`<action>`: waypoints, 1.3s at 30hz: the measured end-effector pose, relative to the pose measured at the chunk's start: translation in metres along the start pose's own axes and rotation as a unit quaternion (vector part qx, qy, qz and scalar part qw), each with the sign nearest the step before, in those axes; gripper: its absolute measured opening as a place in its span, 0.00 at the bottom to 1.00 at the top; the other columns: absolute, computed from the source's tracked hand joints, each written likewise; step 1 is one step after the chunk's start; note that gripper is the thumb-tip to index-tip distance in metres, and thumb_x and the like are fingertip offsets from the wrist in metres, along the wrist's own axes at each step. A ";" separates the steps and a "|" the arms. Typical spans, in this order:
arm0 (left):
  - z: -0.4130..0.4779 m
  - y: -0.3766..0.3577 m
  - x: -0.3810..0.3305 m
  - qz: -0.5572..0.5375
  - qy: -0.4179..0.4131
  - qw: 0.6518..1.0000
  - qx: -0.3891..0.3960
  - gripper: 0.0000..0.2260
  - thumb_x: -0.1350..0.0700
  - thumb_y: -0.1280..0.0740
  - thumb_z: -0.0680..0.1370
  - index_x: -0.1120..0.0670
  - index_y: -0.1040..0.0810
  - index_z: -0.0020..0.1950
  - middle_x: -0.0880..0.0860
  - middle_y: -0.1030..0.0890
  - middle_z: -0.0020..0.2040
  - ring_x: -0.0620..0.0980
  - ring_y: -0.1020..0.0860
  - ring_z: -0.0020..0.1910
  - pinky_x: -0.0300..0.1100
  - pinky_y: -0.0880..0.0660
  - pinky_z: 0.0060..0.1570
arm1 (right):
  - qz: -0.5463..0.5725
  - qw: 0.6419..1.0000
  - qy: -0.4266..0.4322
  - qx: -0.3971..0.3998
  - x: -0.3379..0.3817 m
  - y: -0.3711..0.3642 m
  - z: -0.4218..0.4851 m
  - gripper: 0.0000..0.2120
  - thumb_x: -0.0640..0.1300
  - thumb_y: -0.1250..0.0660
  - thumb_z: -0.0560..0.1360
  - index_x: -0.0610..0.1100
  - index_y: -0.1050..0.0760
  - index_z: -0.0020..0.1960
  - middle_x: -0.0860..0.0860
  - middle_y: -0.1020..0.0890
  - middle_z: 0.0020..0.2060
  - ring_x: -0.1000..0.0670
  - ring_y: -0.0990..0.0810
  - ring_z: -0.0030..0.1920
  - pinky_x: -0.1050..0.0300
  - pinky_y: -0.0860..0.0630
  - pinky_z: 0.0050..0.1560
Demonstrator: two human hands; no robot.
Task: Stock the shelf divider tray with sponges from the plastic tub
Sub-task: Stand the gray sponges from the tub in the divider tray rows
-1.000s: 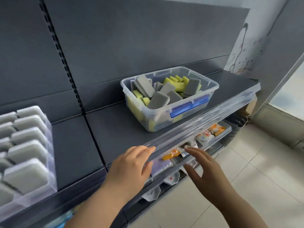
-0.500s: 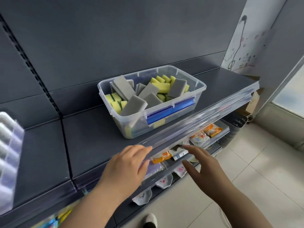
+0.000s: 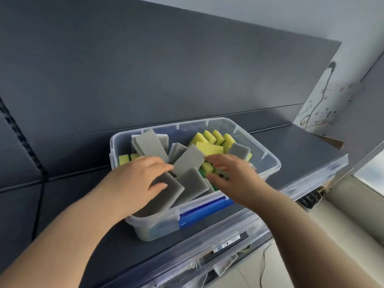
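Note:
The clear plastic tub point(image 3: 268, 161) stands on the dark shelf point(image 3: 301, 146), filled with several loose grey sponges point(image 3: 189, 161) and yellow sponges point(image 3: 209, 138). My left hand point(image 3: 135, 179) reaches into the tub's left side, its fingers and thumb lying on grey sponges. My right hand point(image 3: 232, 177) hovers over the tub's middle with fingers spread, just above the yellow and green sponges. Neither hand clearly grips anything. The divider tray is out of view.
A blue latch point(image 3: 205, 210) sits on the tub's front wall. A clear plastic rail point(image 3: 311, 181) runs along the shelf's front edge. The dark back panel point(image 3: 166, 69) rises behind the tub. A lower shelf point(image 3: 224, 246) shows below, blurred.
Both hands rose from the shelf's front rail into the tub. The view swung right and closer, so the divider tray at the left left the frame.

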State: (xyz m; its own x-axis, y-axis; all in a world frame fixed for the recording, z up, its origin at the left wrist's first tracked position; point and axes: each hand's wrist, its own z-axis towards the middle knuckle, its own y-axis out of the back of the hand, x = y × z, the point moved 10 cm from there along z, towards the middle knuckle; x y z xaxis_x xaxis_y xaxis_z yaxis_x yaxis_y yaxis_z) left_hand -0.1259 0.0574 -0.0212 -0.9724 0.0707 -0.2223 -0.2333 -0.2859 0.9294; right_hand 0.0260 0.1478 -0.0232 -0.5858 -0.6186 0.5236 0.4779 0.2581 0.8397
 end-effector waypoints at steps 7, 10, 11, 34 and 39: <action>0.027 -0.064 0.004 -0.009 -0.064 0.956 0.285 0.24 0.44 0.35 0.75 0.36 0.38 0.70 0.34 0.37 0.66 0.38 0.36 0.63 0.41 0.35 0.64 | -0.057 0.975 0.004 0.217 -0.021 -0.069 0.043 0.36 0.56 0.27 0.66 0.58 0.39 0.70 0.54 0.30 0.65 0.52 0.30 0.62 0.58 0.32 0.59; 0.030 -0.070 0.009 -0.073 -0.046 0.949 0.302 0.20 0.43 0.32 0.72 0.33 0.33 0.62 0.32 0.35 0.59 0.35 0.32 0.56 0.40 0.31 0.58 | -0.066 0.970 0.028 0.233 -0.020 -0.078 0.053 0.37 0.56 0.25 0.64 0.59 0.39 0.68 0.56 0.29 0.62 0.52 0.29 0.59 0.58 0.30 0.57; 0.033 -0.070 0.011 -0.099 -0.033 0.949 0.296 0.18 0.44 0.31 0.71 0.32 0.32 0.58 0.32 0.34 0.56 0.33 0.32 0.53 0.38 0.30 0.55 | -0.054 0.971 0.032 0.231 -0.021 -0.076 0.056 0.36 0.55 0.25 0.64 0.60 0.38 0.67 0.57 0.28 0.60 0.53 0.28 0.58 0.59 0.29 0.56; 0.095 0.009 0.040 -0.131 0.313 0.935 -0.105 0.12 0.42 0.35 0.73 0.36 0.27 0.57 0.36 0.21 0.49 0.40 0.23 0.51 0.47 0.25 0.51 | 0.370 0.914 -0.011 0.166 -0.105 0.024 0.141 0.22 0.38 0.29 0.70 0.48 0.28 0.62 0.44 0.24 0.53 0.47 0.18 0.48 0.53 0.19 0.48; 0.105 0.010 0.015 -0.177 0.320 0.919 -0.150 0.12 0.46 0.34 0.74 0.38 0.26 0.57 0.36 0.21 0.48 0.34 0.23 0.48 0.35 0.28 0.44 | 0.377 0.894 0.034 0.239 -0.096 0.018 0.135 0.22 0.38 0.29 0.70 0.54 0.29 0.60 0.47 0.23 0.53 0.50 0.17 0.46 0.58 0.20 0.46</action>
State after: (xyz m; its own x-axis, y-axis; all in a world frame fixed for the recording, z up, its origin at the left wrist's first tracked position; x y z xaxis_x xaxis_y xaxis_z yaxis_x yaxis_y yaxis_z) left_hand -0.1429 0.1562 0.0154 -0.6150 -0.3389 -0.7120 -0.4320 -0.6106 0.6637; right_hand 0.0025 0.3125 -0.0387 -0.1654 -0.1738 0.9708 0.3765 0.8987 0.2250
